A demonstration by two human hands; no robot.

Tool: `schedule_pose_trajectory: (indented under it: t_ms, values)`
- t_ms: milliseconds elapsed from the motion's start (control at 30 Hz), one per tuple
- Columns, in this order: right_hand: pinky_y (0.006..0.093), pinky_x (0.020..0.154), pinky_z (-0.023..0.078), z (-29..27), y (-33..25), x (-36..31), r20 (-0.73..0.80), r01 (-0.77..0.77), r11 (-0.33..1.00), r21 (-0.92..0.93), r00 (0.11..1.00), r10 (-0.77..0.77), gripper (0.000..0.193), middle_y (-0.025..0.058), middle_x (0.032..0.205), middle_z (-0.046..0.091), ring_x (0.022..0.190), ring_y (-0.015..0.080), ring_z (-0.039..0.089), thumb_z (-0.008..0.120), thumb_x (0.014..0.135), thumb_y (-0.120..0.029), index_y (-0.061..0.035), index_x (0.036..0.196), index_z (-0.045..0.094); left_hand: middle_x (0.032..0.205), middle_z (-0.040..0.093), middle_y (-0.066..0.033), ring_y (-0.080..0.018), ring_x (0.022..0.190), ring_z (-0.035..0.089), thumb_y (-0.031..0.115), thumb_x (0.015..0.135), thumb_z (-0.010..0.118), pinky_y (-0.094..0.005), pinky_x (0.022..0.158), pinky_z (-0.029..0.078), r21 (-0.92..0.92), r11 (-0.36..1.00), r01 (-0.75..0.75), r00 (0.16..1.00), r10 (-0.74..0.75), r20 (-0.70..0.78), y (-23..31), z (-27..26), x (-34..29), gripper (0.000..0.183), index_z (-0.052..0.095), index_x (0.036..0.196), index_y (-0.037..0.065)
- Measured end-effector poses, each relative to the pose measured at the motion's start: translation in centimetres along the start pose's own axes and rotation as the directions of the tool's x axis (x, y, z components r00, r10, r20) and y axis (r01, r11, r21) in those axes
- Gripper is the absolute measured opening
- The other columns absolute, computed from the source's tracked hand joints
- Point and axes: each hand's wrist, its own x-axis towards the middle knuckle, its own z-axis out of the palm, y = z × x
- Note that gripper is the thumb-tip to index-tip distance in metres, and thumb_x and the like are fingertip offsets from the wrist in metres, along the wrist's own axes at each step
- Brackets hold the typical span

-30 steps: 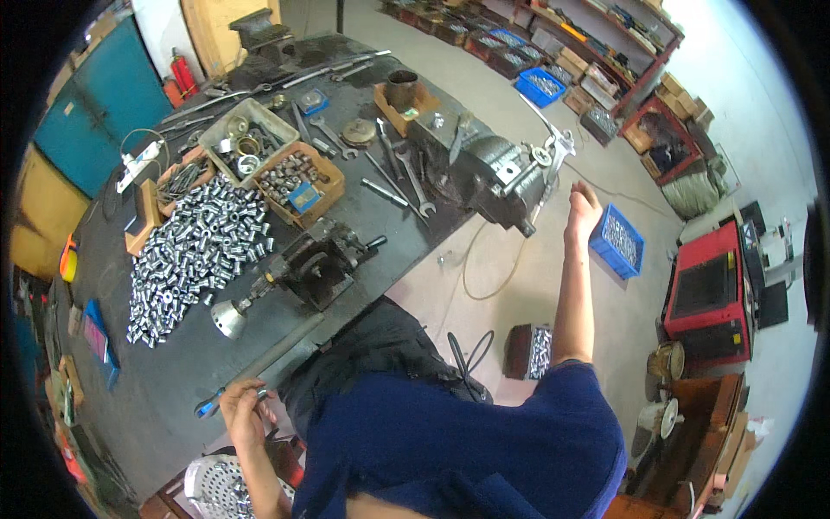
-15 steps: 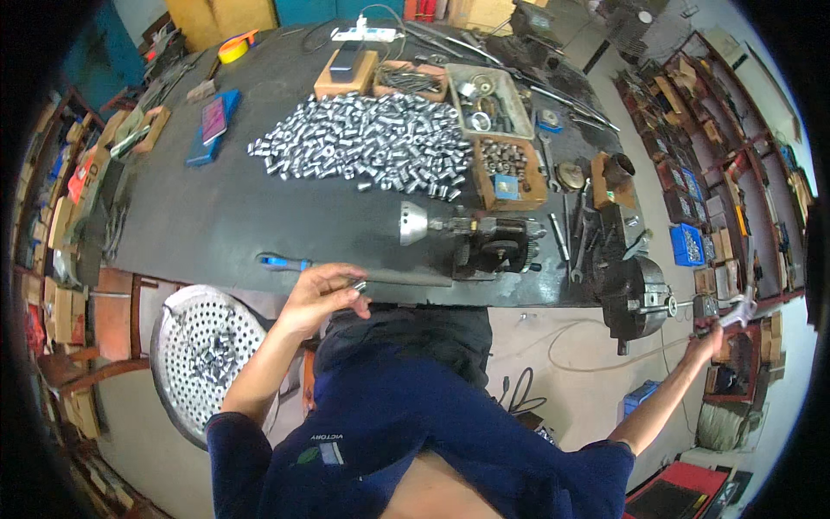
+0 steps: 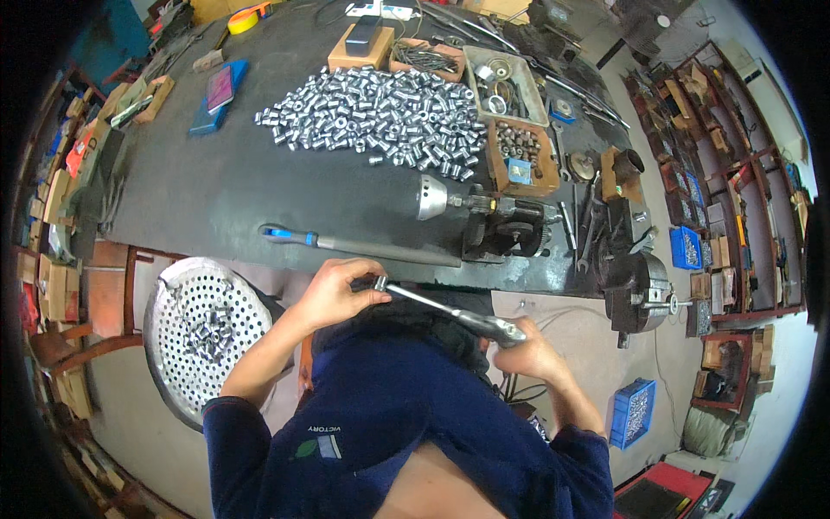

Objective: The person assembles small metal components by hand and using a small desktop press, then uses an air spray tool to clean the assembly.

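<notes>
My left hand [image 3: 341, 294] pinches a small shiny metal sleeve [image 3: 380, 283] just off the bench's front edge. In my right hand [image 3: 529, 350] is a silver air blow gun [image 3: 484, 325], its thin nozzle pointing left, with the tip at or very near the sleeve. I cannot tell whether the two touch. Similar sleeves lie in a broad heap [image 3: 372, 117] on the bench. A smaller group of sleeves [image 3: 210, 333] rests on a round perforated metal tray [image 3: 173, 298] to my left. A file with a blue handle [image 3: 290, 235] lies along the bench edge.
A small bench device with a silver cone [image 3: 432, 198] stands near the front edge. Farther right are a dark round chuck-like fixture [image 3: 635, 290] and several wrenches [image 3: 590, 229]. Wooden boxes [image 3: 546, 177] hold small parts. A blue crate [image 3: 633, 413] sits on the floor.
My right hand has swung the air blow gun in from the far right to my left hand. My left hand has moved slightly right with the sleeve. The view has shifted a little.
</notes>
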Motion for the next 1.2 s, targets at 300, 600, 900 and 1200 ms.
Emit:
schedule_pose_trajectory:
  t_ms: [300, 600, 900, 1200]
  values:
    - [0.0279, 0.047, 0.036, 0.3, -2.0, 1.3, 0.009, -0.196, 0.978, -0.074, 0.980, 0.197, 0.018, 0.0033, 0.055, 0.049, 0.054, 0.0074, 0.043, 0.059, 0.071, -0.014, 0.0024, 0.074, 0.055, 0.080, 0.062, -0.0126, -0.0187, 0.078, 0.061, 0.016, 0.079, 0.063, -0.0290, 0.074, 0.048, -0.692, 0.700, 0.177, 0.972, -0.236, 0.010, -4.6, -0.4, -1.3, 0.025, 0.057, 0.087, -0.007]
    - [0.0289, 0.048, 0.036, 0.1, -0.1, 1.4, 0.007, -0.182, 0.983, 0.021, 0.983, 0.182, 0.021, 0.0044, 0.055, 0.049, 0.053, 0.0084, 0.042, 0.060, 0.069, -0.018, 0.0019, 0.075, 0.054, 0.079, 0.061, -0.0149, -0.0204, 0.074, 0.061, 0.021, 0.071, 0.069, -0.0295, 0.067, 0.047, -0.124, 0.972, 0.200, 0.977, -0.189, 0.100, -2.2, 0.9, 0.2, 0.032, 0.058, 0.087, -0.004]
    - [0.0328, 0.050, 0.038, -2.3, 1.8, -0.4, -0.024, -0.169, 0.983, 0.064, 0.985, 0.171, 0.028, 0.0130, 0.056, 0.048, 0.055, 0.0131, 0.046, 0.063, 0.067, -0.023, 0.0039, 0.067, 0.054, 0.082, 0.064, -0.0094, -0.0135, 0.075, 0.060, 0.001, 0.075, 0.062, -0.0237, 0.069, 0.047, -0.306, 0.916, 0.259, 0.964, -0.227, 0.136, -3.4, 1.3, 1.0, 0.013, 0.058, 0.085, -0.005]
    - [0.0232, 0.035, 0.030, -20.0, 7.3, -14.4, -0.976, 0.067, 0.988, 0.138, 0.178, 0.124, 0.015, 0.0077, 0.056, 0.055, 0.037, 0.0096, 0.038, 0.046, 0.067, -0.008, 0.0006, 0.068, 0.058, 0.059, 0.055, -0.0101, -0.0211, 0.055, 0.057, 0.012, 0.078, 0.062, -0.0335, 0.063, 0.049, -0.628, 0.748, 0.215, 0.970, -0.239, 0.046, -3.8, 0.2, 0.4, 0.025, 0.051, 0.086, -0.008]
